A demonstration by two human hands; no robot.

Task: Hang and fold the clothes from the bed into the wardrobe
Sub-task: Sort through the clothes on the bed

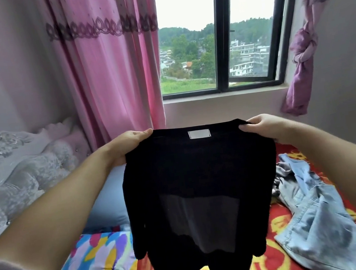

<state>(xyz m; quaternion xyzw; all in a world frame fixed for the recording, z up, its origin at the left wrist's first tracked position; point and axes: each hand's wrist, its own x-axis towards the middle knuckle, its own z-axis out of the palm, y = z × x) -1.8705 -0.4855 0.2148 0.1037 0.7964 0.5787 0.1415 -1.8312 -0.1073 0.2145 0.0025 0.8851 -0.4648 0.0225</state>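
Black top point(199, 177) held up over the bed point(282, 255), left hand point(128, 145) and right hand point(263, 127) each pinching a shoulder; jeans point(318, 217) lying rightward

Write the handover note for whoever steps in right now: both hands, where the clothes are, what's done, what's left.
Left hand: grips the left shoulder of the black top.
Right hand: pinches the right shoulder of the same top.
The top hangs spread out in the air above the bed, its white neck label facing the camera; its lower part is sheer.
Light denim garment lies crumpled on the red cover, to the right.
Done: top lifted and opened out. No wardrobe or hanger in view.
Left: fold or hang the top, then handle the denim.
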